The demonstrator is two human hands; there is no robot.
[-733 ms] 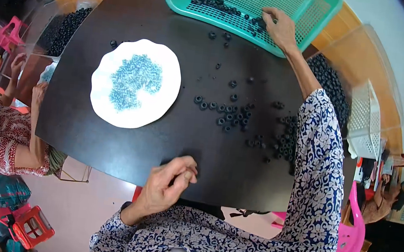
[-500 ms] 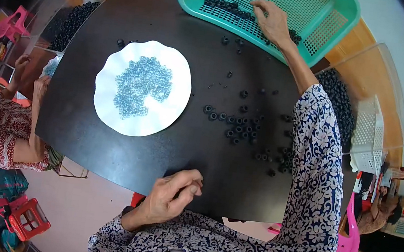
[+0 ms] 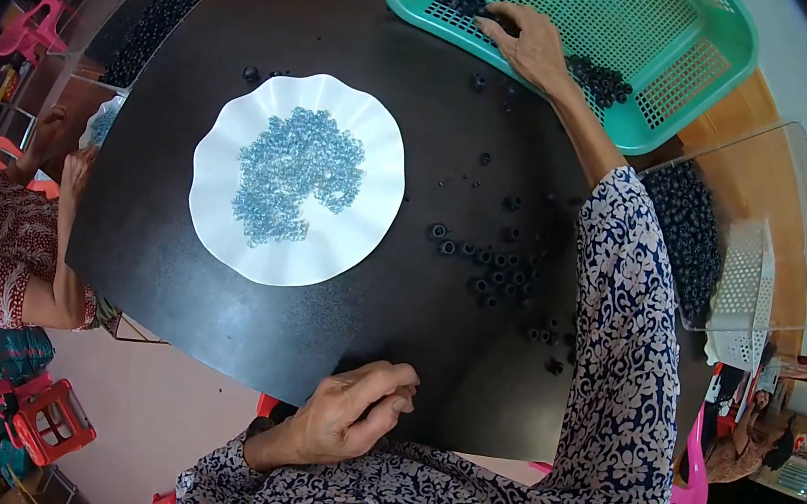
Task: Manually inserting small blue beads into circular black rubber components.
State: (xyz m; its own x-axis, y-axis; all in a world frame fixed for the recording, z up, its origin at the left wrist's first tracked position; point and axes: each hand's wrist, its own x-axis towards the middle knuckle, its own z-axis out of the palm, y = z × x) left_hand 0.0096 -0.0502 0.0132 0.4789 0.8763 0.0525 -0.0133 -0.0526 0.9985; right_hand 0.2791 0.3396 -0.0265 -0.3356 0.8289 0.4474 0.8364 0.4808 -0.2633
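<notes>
My left hand [image 3: 359,413] rests by the table's near edge with its fingers curled and the thumb pressed to them. Anything inside that grip is too small or hidden to make out. Over the green plastic basket [image 3: 630,129] at the far side, my right hand [image 3: 534,51] reaches in, thumb and forefinger apart, beside small round black parts [image 3: 460,0] along the basket's near wall. A white plate with a wavy rim [image 3: 378,128] holds a layer of clear bluish beads [image 3: 298,169]. Loose black ring-like parts [image 3: 501,274] lie scattered between plate and right sleeve.
Clear bins of black parts stand at the right [image 3: 679,225] and far left [image 3: 154,30] of the dark table [image 3: 243,328]. A white perforated basket [image 3: 742,284] is beside the right bin. At the left, a co-worker [image 3: 20,255] has hands near another plate.
My right hand has shifted left within the basket, toward the black parts there. The left hand keeps its curled shape. The whole view has shifted slightly.
</notes>
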